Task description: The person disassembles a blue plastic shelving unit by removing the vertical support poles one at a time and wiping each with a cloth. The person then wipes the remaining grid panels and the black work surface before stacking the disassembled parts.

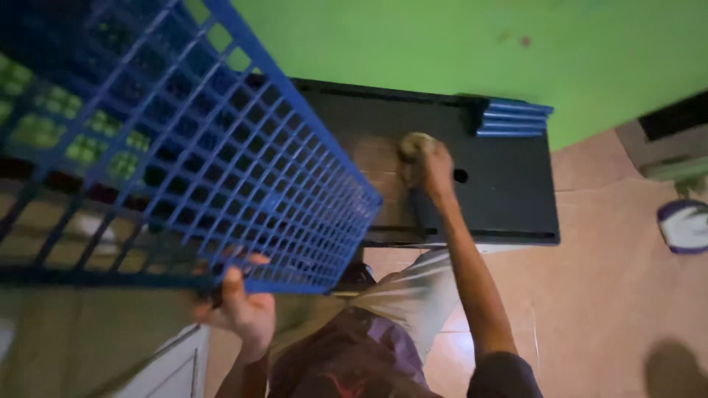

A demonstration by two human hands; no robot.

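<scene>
The left hand (240,306) is curled around the near edge of a large blue plastic grid panel (199,147), thumb on top and fingers wrapped under the rim, holding it raised and tilted so that it slopes up and away from the hand toward the far left. The panel fills the space above and to the left of that hand; green and dark shapes show dimly through its openings, too blurred to tell what they are. The right hand (431,168) is stretched forward at arm's length, closed over a small pale wad (414,144), perhaps a cloth or sponge, and pressed down on a flat black tray-like base (509,199). A lighter smeared patch lies on the base just left of this hand, and a small round hole (460,176) sits just to its right. Beyond the right hand, at the far right corner of the base, rests a short stack of blue ribbed pieces (514,118). The base stands against a green wall (442,37) on a tan tiled floor (612,295), and a white and purple object (684,225) lies well off to the right of the hands.
</scene>
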